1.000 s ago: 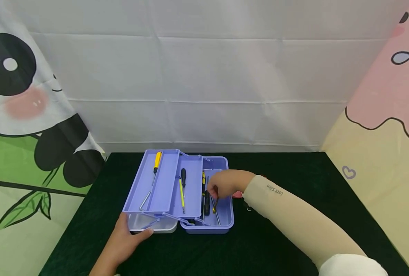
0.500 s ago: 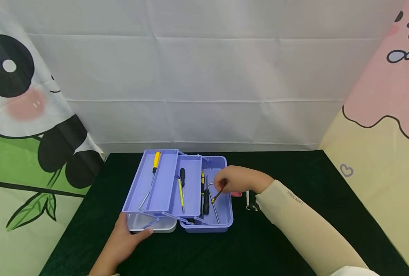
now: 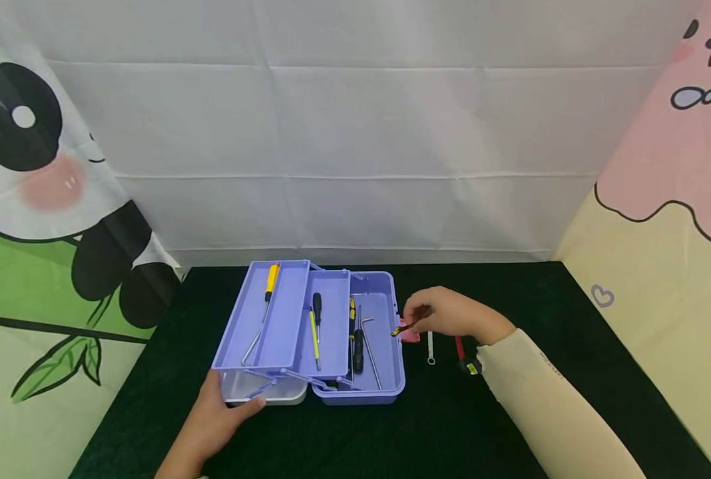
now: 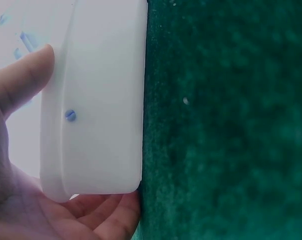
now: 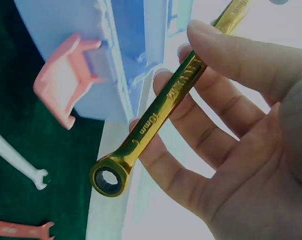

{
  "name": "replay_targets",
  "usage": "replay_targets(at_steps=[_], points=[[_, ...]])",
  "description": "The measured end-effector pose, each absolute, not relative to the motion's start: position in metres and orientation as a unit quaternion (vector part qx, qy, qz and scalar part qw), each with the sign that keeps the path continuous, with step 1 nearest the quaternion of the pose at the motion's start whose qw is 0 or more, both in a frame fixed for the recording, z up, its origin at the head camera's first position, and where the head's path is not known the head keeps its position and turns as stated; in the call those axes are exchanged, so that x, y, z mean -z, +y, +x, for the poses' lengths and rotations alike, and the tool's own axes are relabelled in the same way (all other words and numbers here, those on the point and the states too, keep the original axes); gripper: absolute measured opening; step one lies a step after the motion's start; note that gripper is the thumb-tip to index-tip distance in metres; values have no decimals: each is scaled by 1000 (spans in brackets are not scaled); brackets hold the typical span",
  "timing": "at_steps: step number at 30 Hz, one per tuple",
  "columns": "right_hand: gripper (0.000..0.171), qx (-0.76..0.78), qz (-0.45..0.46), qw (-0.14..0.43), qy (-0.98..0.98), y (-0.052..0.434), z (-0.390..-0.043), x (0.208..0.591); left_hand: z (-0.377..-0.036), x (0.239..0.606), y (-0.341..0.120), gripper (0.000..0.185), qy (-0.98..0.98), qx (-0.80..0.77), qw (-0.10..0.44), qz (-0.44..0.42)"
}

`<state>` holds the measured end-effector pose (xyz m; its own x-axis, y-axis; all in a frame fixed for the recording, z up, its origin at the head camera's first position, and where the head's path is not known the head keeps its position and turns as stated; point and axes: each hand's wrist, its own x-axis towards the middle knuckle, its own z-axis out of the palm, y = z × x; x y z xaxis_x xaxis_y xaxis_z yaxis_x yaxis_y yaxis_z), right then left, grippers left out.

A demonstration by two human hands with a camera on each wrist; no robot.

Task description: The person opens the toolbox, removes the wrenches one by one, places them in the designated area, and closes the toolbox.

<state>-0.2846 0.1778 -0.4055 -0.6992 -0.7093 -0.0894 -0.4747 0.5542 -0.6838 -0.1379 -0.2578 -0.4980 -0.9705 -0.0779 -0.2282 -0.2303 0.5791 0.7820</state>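
A lilac toolbox (image 3: 394, 372) stands on the dark green cloth with its tiered trays spread to the left. My left hand (image 3: 212, 422) grips the near left corner of its pale lid (image 4: 103, 100), thumb over the rim and fingers around the end. Just off the box's right edge, my right hand (image 3: 451, 314) holds a gold ratcheting wrench (image 5: 156, 116) marked 10mm. In the right wrist view, the thumb presses the shaft against the fingers, and the ring end points down and left. Below the wrench, a pink latch (image 5: 55, 82) sticks out from the box.
A yellow-handled bent tool (image 3: 271, 279) and several screwdrivers lie in the trays. An L-shaped hex key (image 3: 372, 356) and a black-handled screwdriver (image 3: 358, 351) lie in the main compartment. On the right are a silver wrench (image 3: 431, 349), a red wrench (image 3: 460, 347) and a black-and-yellow object (image 3: 471, 366).
My right hand has lifted the gold wrench out of the main compartment and moved right, past the box's edge. The left hand stays on the lid corner.
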Motion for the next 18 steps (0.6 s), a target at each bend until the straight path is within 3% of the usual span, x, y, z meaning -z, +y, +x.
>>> replay_targets(at_steps=[18], points=[[11,450,-221,87,861,241,-276,437,-138,499,-259,125,885,-448,87,-88]])
